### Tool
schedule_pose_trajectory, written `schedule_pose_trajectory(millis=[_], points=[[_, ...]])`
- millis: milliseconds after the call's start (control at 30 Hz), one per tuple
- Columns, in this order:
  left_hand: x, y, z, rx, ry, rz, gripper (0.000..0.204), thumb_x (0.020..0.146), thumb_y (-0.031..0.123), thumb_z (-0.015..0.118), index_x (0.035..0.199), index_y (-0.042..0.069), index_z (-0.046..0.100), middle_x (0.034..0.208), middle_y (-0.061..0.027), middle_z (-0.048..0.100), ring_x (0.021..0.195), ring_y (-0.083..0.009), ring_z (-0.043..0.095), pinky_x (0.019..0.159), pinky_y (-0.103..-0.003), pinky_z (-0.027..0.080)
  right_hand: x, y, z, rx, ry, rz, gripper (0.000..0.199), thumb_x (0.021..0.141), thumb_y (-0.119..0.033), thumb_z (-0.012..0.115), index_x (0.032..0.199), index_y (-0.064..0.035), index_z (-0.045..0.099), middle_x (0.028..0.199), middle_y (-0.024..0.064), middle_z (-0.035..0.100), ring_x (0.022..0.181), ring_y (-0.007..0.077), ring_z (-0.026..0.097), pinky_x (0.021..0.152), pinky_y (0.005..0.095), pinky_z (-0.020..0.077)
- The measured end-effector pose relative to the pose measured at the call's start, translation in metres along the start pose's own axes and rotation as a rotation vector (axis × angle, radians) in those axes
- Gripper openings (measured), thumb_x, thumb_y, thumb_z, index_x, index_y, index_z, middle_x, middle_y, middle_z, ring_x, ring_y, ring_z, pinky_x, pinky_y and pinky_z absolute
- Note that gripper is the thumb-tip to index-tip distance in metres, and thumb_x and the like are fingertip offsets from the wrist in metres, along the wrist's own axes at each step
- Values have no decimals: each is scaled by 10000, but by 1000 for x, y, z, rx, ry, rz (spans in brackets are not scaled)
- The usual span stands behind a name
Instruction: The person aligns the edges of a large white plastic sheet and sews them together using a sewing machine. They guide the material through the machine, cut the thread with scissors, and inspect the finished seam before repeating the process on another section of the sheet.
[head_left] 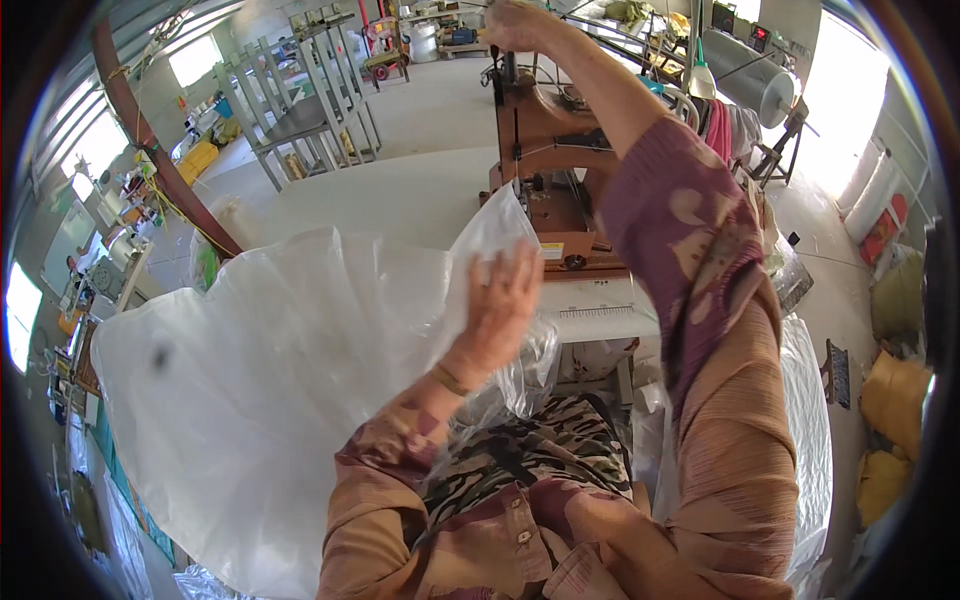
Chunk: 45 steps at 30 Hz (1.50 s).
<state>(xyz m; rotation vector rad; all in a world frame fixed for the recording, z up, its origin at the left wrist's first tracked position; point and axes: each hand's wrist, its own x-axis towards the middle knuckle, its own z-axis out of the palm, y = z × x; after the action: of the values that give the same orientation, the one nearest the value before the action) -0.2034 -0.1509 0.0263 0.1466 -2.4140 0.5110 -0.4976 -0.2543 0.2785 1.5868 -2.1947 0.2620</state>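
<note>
Your translucent white plastic sheet (270,400) spreads, creased and rumpled, across your left side, its narrow peak reaching up to the brown sewing machine (550,120), which stands upright ahead of you.

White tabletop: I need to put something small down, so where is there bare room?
The widest bare patch of tabletop lies beyond the plastic sheet, left of the sewing machine. A narrow strip beside the ruler scale, before the machine, looks free too. The near left is crowded by the sheet and the left hand.
</note>
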Motion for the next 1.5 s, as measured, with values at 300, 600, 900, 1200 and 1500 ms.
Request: schedule_pose_trajectory(millis=[300,600,900,1200,1500], points=[[10,-203,57,-335,-176,-668,173,845,106,526,861,78,697,942,-159,685,895,-314,658,833,-444,479,-59,-25,-21,73,316,-176,285,878,-257,587,837,18,653,763,231,647,790,412,648,717,504,500],[89,-132,104,-537,-200,-441,381,846,266,625,1162,58,671,1128,-166,686,1095,-351,616,1021,-460,406,-75,-32,-23,96,367,-243,261,866,-234,573,768,6,605,757,262,620,782,444,631,697,527,478],[117,-120,124,-478,-102,-345,157,835,193,650,783,56,708,787,-199,680,812,-401,656,750,-477,517,-99,-51,-25,83,410,-195,257,879,-200,558,770,23,625,735,250,623,784,425,637,742,542,471],[109,-127,131,-559,-146,-414,137,822,173,673,796,45,712,827,-165,699,853,-365,666,785,-449,513,-128,-62,-18,-200,524,-409,261,918,-244,573,838,-17,672,846,188,666,922,358,630,915,487,418],[35,-114,104,-691,-138,-431,174,823,205,677,802,33,694,776,-190,670,763,-383,651,697,-446,502,-137,-68,-22,-248,499,-359,276,913,-290,588,871,-37,689,906,162,664,1028,317,587,934,465,409]])
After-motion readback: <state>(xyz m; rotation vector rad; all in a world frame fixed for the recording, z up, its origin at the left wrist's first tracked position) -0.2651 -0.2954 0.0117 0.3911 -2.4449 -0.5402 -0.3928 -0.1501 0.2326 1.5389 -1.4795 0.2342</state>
